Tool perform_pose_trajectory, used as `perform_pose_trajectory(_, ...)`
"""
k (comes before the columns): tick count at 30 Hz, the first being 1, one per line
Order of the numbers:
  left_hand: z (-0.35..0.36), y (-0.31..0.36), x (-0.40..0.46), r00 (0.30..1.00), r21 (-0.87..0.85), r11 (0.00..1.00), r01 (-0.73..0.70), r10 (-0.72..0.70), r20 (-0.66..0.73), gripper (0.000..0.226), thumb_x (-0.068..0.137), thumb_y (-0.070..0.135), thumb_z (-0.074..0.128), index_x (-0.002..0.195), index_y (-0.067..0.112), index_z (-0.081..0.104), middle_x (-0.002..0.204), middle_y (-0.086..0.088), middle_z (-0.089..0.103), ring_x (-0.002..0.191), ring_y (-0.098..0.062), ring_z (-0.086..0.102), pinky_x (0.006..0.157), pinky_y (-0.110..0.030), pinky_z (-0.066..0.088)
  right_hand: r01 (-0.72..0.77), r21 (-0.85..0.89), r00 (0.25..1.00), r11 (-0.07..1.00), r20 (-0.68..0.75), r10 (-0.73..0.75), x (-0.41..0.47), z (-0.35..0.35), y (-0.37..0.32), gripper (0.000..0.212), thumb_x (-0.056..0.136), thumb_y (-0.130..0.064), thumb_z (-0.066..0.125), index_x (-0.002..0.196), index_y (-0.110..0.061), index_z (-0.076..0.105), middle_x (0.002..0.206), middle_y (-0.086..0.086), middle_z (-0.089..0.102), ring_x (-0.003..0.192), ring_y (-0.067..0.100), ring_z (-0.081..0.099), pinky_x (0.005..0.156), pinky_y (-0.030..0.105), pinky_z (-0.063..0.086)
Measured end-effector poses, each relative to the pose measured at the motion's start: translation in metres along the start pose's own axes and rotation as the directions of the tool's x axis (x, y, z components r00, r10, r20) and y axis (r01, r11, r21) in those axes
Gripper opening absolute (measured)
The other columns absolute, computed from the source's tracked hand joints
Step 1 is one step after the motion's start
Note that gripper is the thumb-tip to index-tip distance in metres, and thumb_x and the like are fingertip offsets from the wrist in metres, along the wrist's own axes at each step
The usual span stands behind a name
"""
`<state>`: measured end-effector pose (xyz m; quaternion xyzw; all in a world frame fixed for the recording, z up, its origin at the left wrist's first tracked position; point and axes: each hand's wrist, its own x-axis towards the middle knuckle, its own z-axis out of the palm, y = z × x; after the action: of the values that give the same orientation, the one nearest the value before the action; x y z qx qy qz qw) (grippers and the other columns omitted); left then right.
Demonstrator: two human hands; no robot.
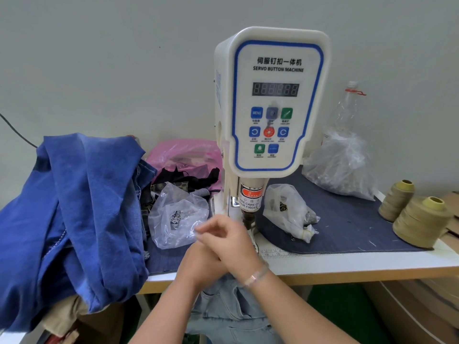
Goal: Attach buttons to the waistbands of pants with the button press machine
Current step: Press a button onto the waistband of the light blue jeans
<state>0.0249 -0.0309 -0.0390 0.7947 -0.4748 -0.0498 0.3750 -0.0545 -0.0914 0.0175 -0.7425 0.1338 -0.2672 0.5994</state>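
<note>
Table; overlapping hands' grip unclear.

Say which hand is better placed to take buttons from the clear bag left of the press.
Likely the right hand: its fingertips are beside the clear bag; the left hand lies underneath, farther back.

The right hand crosses over the left hand in front of the button machine, hiding the left fingers and the machine's base. The right fingertips blur. Whether either hand holds a button is unclear. The machine's display digits are unreadable. Pale jeans below the machine run off the bottom edge.
</note>
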Motion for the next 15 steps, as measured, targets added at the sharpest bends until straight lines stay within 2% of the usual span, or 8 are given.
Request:
perform_pose_trajectory(2, 0.000, -0.002, 0.003, 0.998, -0.013, 0.999, 0.036, -0.035, 0.060, 0.035, 0.059, 0.051, 0.037, 0.069, 0.029, 0.062, 0.068, 0.005, 0.064, 0.065, -0.010, 0.057, 0.061, -0.034, 0.048, -0.002, -0.009, 1.000, 1.000, -0.014, 0.002, -0.029, -0.019, 0.003, 0.029, 0.077, -0.006, 0.074, 0.067, -0.033, 0.068, 0.074, -0.008, 0.070, 0.073, 0.004, 0.064, 0.073, 0.019, 0.051)
perform_pose_trajectory(3, 0.000, -0.004, 0.004, 0.996, -0.016, 0.999, 0.036, -0.034, 0.077, 0.030, 0.057, 0.052, 0.041, 0.059, 0.025, 0.054, 0.055, 0.005, 0.054, 0.054, -0.009, 0.045, 0.055, -0.034, 0.040, -0.023, -0.003, 1.000, 1.000, -0.022, 0.023, -0.040, -0.030, 0.005, 0.030, 0.077, -0.005, 0.074, 0.067, -0.033, 0.069, 0.072, -0.005, 0.070, 0.068, 0.006, 0.063, 0.068, 0.020, 0.051)
perform_pose_trajectory(5, 0.002, -0.005, 0.004, 0.998, -0.049, 0.998, 0.024, -0.021, 0.060, 0.043, 0.062, 0.058, 0.051, 0.054, 0.018, 0.038, 0.048, 0.003, 0.032, 0.051, -0.012, 0.026, 0.050, -0.030, 0.023, -0.096, 0.042, 0.992, 0.995, -0.080, 0.099, -0.050, -0.049, 0.012, 0.026, 0.078, -0.003, 0.074, 0.067, -0.027, 0.071, 0.065, 0.000, 0.067, 0.058, 0.010, 0.057, 0.056, 0.019, 0.048)
perform_pose_trajectory(7, 0.002, -0.005, 0.003, 1.000, -0.066, 0.998, 0.025, -0.023, 0.021, 0.054, 0.066, 0.069, 0.053, 0.055, 0.019, 0.036, 0.048, 0.003, 0.028, 0.050, -0.011, 0.025, 0.049, -0.028, 0.020, -0.152, 0.057, 0.974, 0.987, -0.161, 0.159, -0.045, -0.063, 0.015, 0.017, 0.079, -0.006, 0.073, 0.070, -0.021, 0.071, 0.057, -0.004, 0.063, 0.050, 0.005, 0.052, 0.049, 0.014, 0.042)
perform_pose_trajectory(9, 0.002, -0.004, 0.002, 1.000, -0.070, 0.997, 0.026, -0.025, 0.009, 0.057, 0.067, 0.073, 0.051, 0.053, 0.020, 0.036, 0.047, 0.003, 0.028, 0.049, -0.011, 0.027, 0.048, -0.027, 0.020, -0.170, 0.041, 0.962, 0.985, -0.210, 0.175, -0.031, -0.068, 0.019, 0.011, 0.080, -0.011, 0.073, 0.075, -0.020, 0.072, 0.059, -0.008, 0.066, 0.054, 0.000, 0.056, 0.053, 0.012, 0.045)
perform_pose_trajectory(12, 0.002, -0.003, 0.001, 0.999, -0.065, 0.997, 0.035, -0.034, 0.013, 0.059, 0.068, 0.074, 0.051, 0.055, 0.019, 0.035, 0.047, 0.004, 0.029, 0.049, -0.011, 0.027, 0.047, -0.026, 0.020, -0.174, -0.002, 0.956, 0.985, -0.241, 0.169, -0.016, -0.069, 0.027, 0.010, 0.079, -0.016, 0.074, 0.074, -0.024, 0.072, 0.073, -0.004, 0.071, 0.070, 0.008, 0.062, 0.068, 0.021, 0.052)
perform_pose_trajectory(15, 0.002, -0.004, 0.002, 0.999, -0.083, 0.996, 0.036, -0.035, 0.017, 0.059, 0.068, 0.074, 0.053, 0.055, 0.019, 0.036, 0.047, 0.004, 0.028, 0.048, -0.010, 0.027, 0.047, -0.026, 0.022, -0.136, -0.043, 0.967, 0.990, -0.222, 0.123, -0.012, -0.070, 0.034, 0.014, 0.078, -0.017, 0.074, 0.068, -0.027, 0.072, 0.073, -0.005, 0.070, 0.067, 0.007, 0.060, 0.063, 0.016, 0.049)
